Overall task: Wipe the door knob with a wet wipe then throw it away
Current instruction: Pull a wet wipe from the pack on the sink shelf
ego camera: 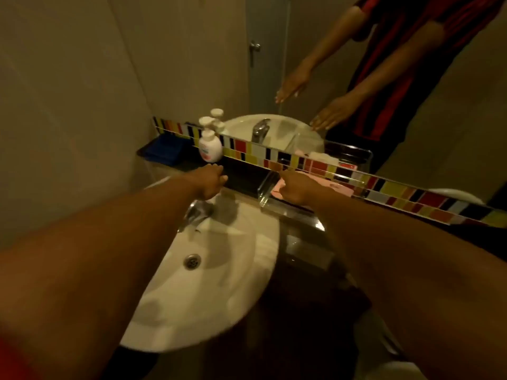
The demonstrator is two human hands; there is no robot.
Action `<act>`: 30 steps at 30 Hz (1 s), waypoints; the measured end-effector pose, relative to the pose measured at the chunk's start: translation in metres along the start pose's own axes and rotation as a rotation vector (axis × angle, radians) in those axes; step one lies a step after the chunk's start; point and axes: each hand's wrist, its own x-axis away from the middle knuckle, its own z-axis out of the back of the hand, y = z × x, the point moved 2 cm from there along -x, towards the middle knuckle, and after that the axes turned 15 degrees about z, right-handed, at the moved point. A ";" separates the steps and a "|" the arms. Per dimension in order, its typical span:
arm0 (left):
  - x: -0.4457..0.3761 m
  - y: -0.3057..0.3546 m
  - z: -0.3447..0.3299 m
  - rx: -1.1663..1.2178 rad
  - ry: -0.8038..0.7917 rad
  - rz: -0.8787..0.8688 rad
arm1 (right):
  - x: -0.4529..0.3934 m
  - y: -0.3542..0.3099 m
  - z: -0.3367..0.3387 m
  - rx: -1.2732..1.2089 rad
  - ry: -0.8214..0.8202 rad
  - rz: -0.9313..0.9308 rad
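Arms: both forearms bare, no sleeves, watch or bands showing
Hands: left grip (210,181) and right grip (297,189) bare, ungloved
Top (mirror): red-and-black vertically striped short-sleeved shirt (428,64)

A dim, yellow-lit bathroom: a white sink (208,283) sits in a dark counter (301,259). Behind the sink a coloured tile strip (323,165) runs under a mirror (301,64); plain walls (68,91) stand left of the sink.

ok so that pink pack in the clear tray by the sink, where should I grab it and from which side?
Probably take the pink pack by its long edges, from above. It lies flat in the clear tray, whose walls block a side approach. The right hand is already over its near end, so pinch there and lift straight up.
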 end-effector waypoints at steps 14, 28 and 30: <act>-0.062 0.169 -0.067 0.011 0.000 -0.343 | 0.018 0.129 0.011 0.103 0.235 -0.233; -0.096 0.201 -0.106 0.381 0.027 -0.287 | 0.003 0.150 -0.012 -0.363 0.421 -0.323; -0.099 0.200 -0.111 0.388 0.052 -0.276 | 0.000 0.152 -0.017 -0.383 0.383 -0.326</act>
